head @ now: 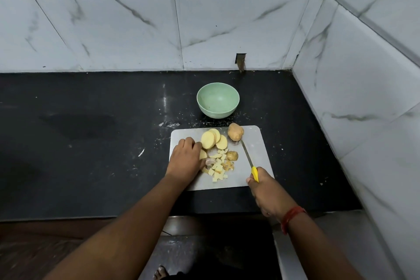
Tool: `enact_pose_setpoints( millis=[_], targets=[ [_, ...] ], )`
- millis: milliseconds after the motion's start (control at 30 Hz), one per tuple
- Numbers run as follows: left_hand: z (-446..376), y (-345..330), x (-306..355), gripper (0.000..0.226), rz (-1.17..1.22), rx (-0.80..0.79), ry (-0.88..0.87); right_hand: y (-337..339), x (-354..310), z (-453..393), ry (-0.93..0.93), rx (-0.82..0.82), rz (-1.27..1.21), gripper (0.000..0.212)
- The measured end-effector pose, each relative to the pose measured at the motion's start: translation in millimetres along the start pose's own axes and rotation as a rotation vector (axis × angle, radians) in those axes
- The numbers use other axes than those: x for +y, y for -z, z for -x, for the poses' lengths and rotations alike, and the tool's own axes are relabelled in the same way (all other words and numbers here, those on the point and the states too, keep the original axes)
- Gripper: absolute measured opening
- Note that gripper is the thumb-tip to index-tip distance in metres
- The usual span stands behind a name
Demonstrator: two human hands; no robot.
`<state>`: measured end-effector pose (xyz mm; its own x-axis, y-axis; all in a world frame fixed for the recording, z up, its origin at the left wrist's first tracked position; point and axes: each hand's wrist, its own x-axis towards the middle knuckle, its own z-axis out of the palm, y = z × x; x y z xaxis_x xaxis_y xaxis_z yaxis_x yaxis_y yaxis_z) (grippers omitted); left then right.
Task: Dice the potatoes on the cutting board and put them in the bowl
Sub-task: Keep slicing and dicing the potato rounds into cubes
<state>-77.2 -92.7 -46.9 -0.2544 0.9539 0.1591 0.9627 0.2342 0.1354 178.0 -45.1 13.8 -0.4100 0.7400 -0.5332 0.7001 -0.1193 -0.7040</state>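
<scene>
A grey cutting board [256,143] lies on the black counter. On it are round potato slices [213,138], a pile of small diced pieces [218,167], a whole unpeeled potato [235,131] at the back and a potato end piece [232,155]. My left hand [186,158] rests on the board's left side, fingers curled at the slices and touching one slice. My right hand [261,185] grips the yellow handle of a knife [246,155]; its blade points away toward the whole potato. Behind the board stands a green bowl [218,103] with nothing in it.
The black counter [91,143] stretches far to the left. White marble-look tiled walls close it off at the back and on the right. The counter's front edge runs just below the board, with floor and a foot visible beneath.
</scene>
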Motion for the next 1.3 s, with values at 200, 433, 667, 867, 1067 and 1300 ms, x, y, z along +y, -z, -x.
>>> enact_pose_setpoints(
  millis=[200,433,667,867,1067,1300],
  targets=[
    [-8,6,-2,0.053,0.013,0.019,0.033,5,-1,-3,0.014,0.000,0.023,0.015],
    [-21,28,16,0.052,0.374,0.085,0.203,11,-5,-4,0.006,-0.008,-0.024,0.016],
    [-18,24,14,0.068,0.273,0.019,0.226,18,3,-7,-0.015,-0.005,-0.033,0.014],
    [-7,24,35,0.067,0.340,0.043,-0.004,18,8,-6,-0.031,0.004,-0.068,0.016],
    [-4,8,55,0.072,0.073,-0.053,-0.240,19,1,-5,-0.051,-0.005,-0.056,0.012],
    [-7,26,59,0.073,-0.032,-0.252,-0.232,16,-3,0,-0.060,-0.003,-0.084,0.011]
  ],
)
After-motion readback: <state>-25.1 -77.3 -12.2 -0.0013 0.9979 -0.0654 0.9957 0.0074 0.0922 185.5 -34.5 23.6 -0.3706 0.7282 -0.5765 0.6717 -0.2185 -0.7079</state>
